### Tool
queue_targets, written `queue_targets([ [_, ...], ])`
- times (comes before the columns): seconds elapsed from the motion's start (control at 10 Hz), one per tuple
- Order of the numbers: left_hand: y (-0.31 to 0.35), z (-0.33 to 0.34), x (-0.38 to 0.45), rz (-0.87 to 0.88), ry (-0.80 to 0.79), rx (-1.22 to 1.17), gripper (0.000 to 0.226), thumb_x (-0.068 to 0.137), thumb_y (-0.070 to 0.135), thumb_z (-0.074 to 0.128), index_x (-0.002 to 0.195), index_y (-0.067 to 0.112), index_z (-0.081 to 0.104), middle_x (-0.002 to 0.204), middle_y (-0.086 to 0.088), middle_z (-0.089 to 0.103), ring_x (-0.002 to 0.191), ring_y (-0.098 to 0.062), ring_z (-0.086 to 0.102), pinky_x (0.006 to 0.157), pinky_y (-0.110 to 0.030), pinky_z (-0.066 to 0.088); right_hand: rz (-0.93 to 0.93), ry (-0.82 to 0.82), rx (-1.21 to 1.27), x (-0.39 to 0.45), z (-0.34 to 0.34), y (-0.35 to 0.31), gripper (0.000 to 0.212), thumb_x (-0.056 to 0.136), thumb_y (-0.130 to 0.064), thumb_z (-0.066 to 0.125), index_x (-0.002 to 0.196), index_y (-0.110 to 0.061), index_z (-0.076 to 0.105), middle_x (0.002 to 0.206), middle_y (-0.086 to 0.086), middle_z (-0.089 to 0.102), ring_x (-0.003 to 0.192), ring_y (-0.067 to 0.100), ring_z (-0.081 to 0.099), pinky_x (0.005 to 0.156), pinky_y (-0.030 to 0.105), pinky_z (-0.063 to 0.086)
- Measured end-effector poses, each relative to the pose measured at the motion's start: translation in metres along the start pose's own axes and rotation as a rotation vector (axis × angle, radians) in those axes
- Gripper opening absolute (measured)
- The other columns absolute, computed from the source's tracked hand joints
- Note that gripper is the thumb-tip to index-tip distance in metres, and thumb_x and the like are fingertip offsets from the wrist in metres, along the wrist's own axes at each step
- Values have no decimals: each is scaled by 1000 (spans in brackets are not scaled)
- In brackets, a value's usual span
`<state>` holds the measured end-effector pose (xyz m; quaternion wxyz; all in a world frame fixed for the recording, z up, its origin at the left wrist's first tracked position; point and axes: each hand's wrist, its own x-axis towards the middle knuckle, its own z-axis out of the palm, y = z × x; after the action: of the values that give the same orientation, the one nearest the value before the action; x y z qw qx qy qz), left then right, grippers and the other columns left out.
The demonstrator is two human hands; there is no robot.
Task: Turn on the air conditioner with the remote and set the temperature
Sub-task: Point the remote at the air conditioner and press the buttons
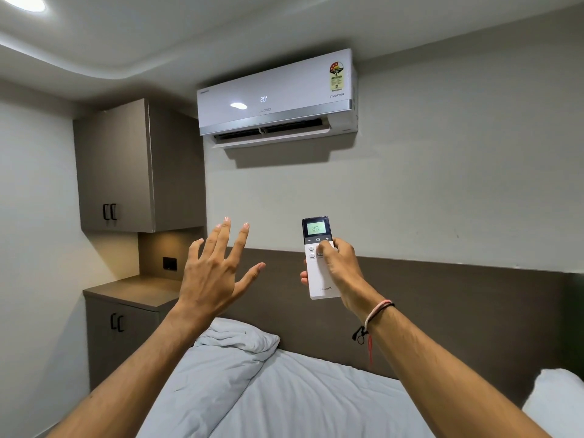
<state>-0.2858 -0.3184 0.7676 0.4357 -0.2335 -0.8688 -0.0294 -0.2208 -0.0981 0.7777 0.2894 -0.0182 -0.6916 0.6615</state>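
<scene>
One remote (319, 257), two pillows (235, 338), two cabinets (117, 165).

Open air between left hand (211, 273) and right hand (339, 263), and from remote (319, 257) up to air conditioner (275, 99). Hemmed left by wall cabinet (126, 165) and tabletop (132, 290), below by bed (284, 396), behind by headboard (442, 298).

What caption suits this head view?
Right hand aims the remote at the running air conditioner, both displays reading 20; left hand raised open.
</scene>
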Motion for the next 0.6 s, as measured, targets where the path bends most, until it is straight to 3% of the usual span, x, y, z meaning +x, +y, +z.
queue_targets([
  [0.2, 0, -1, -1, 1, 12, 5, 84, 92, 71, 22, 157, 19, 32, 159, -24, 38, 143, -37, 44, 103, -55, 47, 93, -30, 91, 0, -1, -2, 37, 92, -38, 66, 114, -13, 50, 95, 18, 73, 54, 25, 74, 46, 31, 58],
  [0.4, 1, 0, -4, 1, 6, 12, 83, 92, 71, 22, 157, 19, 33, 158, -24, 39, 143, -37, 45, 102, -55, 47, 118, -24, 86, -1, -3, 1, 29, 103, -33, 46, 119, -9, 50, 89, 18, 74, 56, 31, 72, 50, 34, 61],
  [0.6, -1, 2, -7, -1, 6, 11, 83, 92, 71, 23, 156, 19, 34, 158, -24, 40, 142, -37, 46, 101, -55, 47, 108, 9, 40, 1, 0, 5, 27, 103, -28, 40, 115, -7, 52, 93, 24, 74, 59, 36, 70, 57, 39, 59],
])
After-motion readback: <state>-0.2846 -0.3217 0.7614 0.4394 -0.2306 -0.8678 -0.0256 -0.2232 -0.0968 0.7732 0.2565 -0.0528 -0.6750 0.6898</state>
